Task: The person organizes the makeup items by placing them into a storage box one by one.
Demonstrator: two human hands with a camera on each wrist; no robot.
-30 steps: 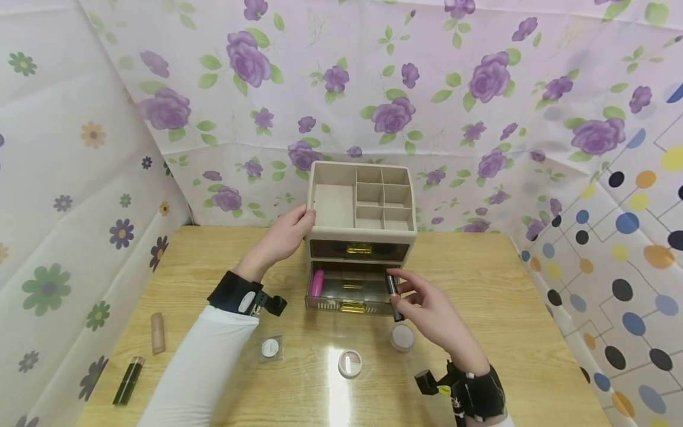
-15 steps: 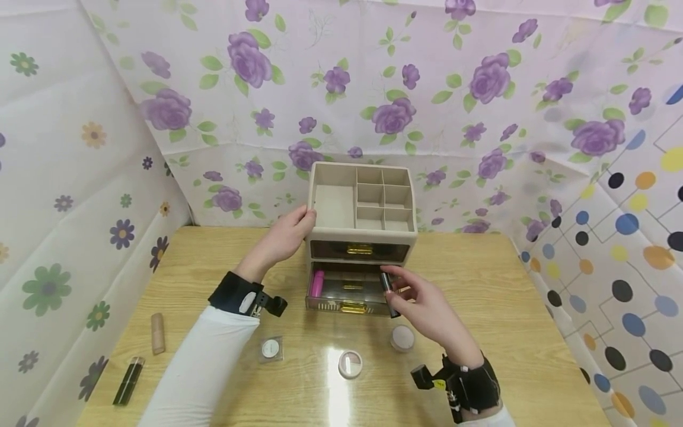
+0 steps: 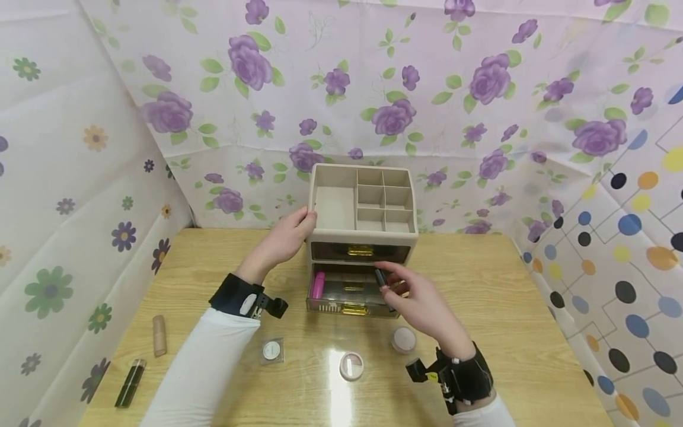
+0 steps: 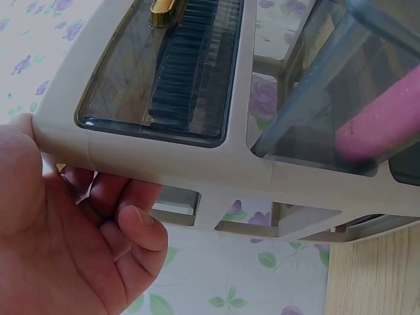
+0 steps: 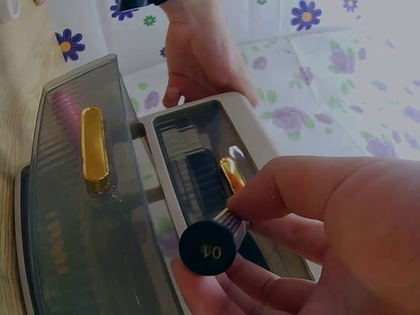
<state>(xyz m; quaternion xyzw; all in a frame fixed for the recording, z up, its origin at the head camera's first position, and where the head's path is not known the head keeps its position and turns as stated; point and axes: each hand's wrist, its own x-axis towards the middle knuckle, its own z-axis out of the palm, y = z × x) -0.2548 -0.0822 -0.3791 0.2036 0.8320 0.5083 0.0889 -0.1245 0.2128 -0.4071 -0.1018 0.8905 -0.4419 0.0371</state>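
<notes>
While left hand (image 3: 283, 240) steadies organizer (image 3: 363, 237), right hand (image 3: 413, 299) pinches light, rigid, slippery lipstick tube (image 3: 380, 277) mid-barrel over open drawer (image 3: 349, 290).

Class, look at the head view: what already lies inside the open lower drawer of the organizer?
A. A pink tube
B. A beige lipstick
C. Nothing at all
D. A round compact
A: a pink tube lies at the left end of the open lower drawer, while the round compacts and the beige lipstick lie out on the table.
</notes>
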